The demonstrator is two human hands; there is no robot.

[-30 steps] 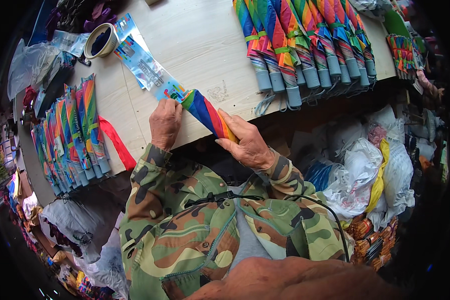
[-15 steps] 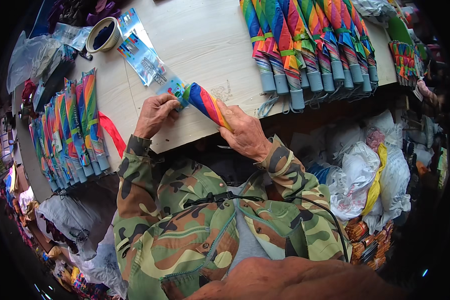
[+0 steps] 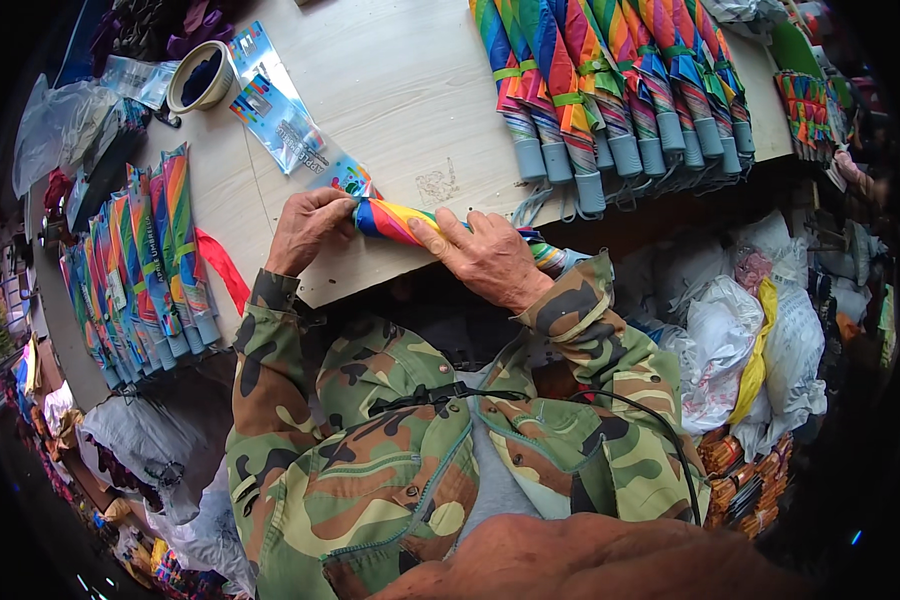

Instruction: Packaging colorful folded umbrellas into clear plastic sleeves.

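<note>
A folded rainbow-striped umbrella (image 3: 394, 219) lies across the near edge of a pale wooden table (image 3: 400, 90). My left hand (image 3: 308, 228) grips its tip end, where a clear printed plastic sleeve (image 3: 288, 128) meets it. My right hand (image 3: 487, 260) is wrapped over the umbrella's middle and presses it to the table edge. The handle end pokes out by my right cuff (image 3: 555, 258). Both forearms wear camouflage sleeves.
A row of folded rainbow umbrellas with grey handles (image 3: 610, 90) lies at the table's far right. Sleeved umbrellas (image 3: 145, 260) are stacked at the left, beside a red strip (image 3: 222, 268). A tape roll (image 3: 200, 75) sits far left. Plastic bags (image 3: 740, 340) pile up below right.
Both hands have slid together along the umbrella, and it has swung to lie more level along the table edge. The view has shifted slightly.
</note>
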